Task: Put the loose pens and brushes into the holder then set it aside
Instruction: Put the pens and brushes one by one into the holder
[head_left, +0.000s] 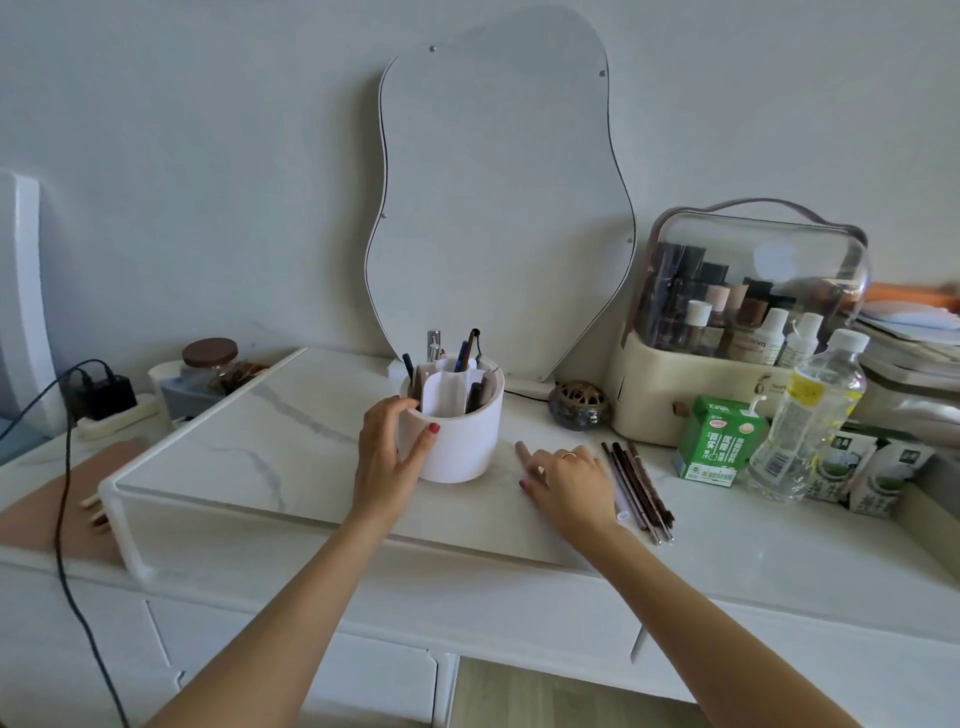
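A white round holder (462, 436) stands upright on the marble riser shelf (249, 457), with several pens and brushes sticking out of its compartments. My left hand (387, 452) wraps its left side, thumb on the front wall and fingers at the rim. My right hand (566, 480) rests flat on the shelf to the right of the holder, fingers spread, holding nothing. Several loose dark pencils and brushes (639, 488) lie side by side just right of that hand. A short beige stick (521, 448) lies by its fingertips.
A wavy mirror (498, 208) leans on the wall behind the holder. A small bronze burner (577, 405), a cosmetics case (737, 322), a green carton (719, 439) and a clear bottle (810, 415) crowd the right. A jar (210, 364), charger and black cable (65, 467) sit left.
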